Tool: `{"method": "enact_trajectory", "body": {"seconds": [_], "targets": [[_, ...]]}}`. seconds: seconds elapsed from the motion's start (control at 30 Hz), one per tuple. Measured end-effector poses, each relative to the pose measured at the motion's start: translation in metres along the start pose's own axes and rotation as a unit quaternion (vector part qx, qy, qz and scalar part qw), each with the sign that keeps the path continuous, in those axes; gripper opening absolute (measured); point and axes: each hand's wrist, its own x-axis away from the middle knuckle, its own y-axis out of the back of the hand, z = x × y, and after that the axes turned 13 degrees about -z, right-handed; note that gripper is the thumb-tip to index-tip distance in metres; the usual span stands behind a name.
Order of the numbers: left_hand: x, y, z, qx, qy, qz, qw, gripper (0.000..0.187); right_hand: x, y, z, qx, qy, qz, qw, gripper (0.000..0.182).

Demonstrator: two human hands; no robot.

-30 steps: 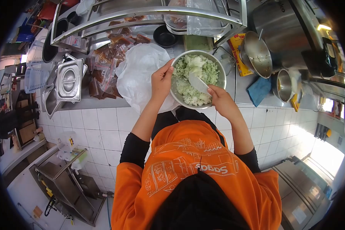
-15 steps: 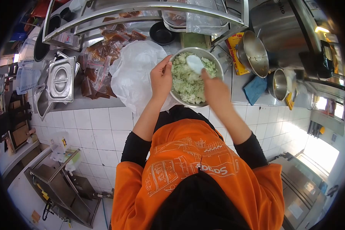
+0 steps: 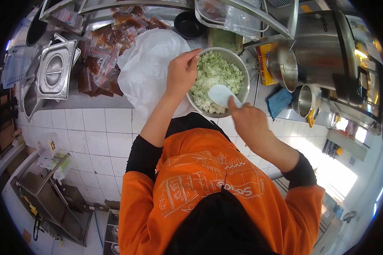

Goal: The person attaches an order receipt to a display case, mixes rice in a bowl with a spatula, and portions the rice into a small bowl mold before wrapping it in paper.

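A round metal bowl (image 3: 244, 70) holds pale rice mixed with shredded green bits (image 3: 219, 72). My left hand (image 3: 181, 73) grips the bowl's left rim between thumb and fingers. In my right hand (image 3: 249, 121) is the handle of a white paddle (image 3: 220, 94), its blade resting on the rice in the lower part of the bowl. A crumpled translucent plastic bag (image 3: 151, 63) lies left of the bowl, partly behind my left forearm.
Bags of brown sauce (image 3: 104, 57) and a lidded steel container (image 3: 55, 70) lie to the left. A black bowl (image 3: 189, 24) sits behind. To the right are a steel bowl (image 3: 283, 66), a blue cloth (image 3: 279, 100) and a large steel pot (image 3: 325, 53). A metal rack (image 3: 136, 3) spans the back.
The paddle has moved from the upper part of the bowl down to its lower part, with my right hand following. The whole view has shifted slightly.
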Motion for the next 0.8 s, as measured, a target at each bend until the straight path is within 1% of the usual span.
{"method": "enact_trajectory", "body": {"seconds": [0.1,0.2,0.3,0.4,0.5,0.53,0.63,0.67,0.7,0.77,0.8], "targets": [[-0.001,0.005,0.001,-0.025,0.013,0.033,0.999,0.024,-0.039,-0.039,0.025,0.014,-0.048,-0.058,0.997,0.046],[-0.005,0.007,0.000,-0.019,0.017,0.055,0.998,0.025,-0.053,-0.033,0.015,0.004,0.011,-0.101,0.995,0.040],[-0.007,0.008,-0.004,-0.027,0.022,0.056,0.998,0.025,-0.045,0.014,-0.031,-0.018,0.136,-0.111,0.984,0.038],[-0.007,0.008,-0.005,-0.030,0.038,0.054,0.997,0.024,-0.013,0.043,-0.038,0.015,0.091,-0.039,0.995,0.038],[-0.007,-0.001,0.007,0.007,0.001,0.027,1.000,0.024,-0.013,-0.003,-0.017,-0.006,0.073,-0.091,0.993,0.026],[-0.009,-0.002,0.007,0.007,0.004,0.036,0.999,0.024,-0.021,-0.015,-0.009,-0.001,0.058,-0.085,0.995,0.028],[-0.013,0.000,0.004,-0.004,0.009,0.059,0.998,0.024,-0.046,-0.025,0.002,-0.003,0.052,-0.084,0.995,0.044],[-0.014,0.002,0.005,-0.014,0.010,0.070,0.997,0.024,-0.050,-0.018,0.002,-0.001,0.048,-0.063,0.997,0.042],[-0.014,0.003,0.005,-0.025,0.010,0.085,0.996,0.024,-0.054,-0.019,-0.005,-0.049,0.056,-0.074,0.994,0.039],[-0.015,0.003,0.008,-0.006,0.008,0.087,0.996,0.025,-0.056,-0.025,-0.037,-0.141,0.065,-0.095,0.983,0.032],[-0.016,0.002,0.008,0.007,0.008,0.086,0.996,0.025,-0.053,-0.025,-0.047,-0.178,0.031,-0.081,0.980,0.027]]}}
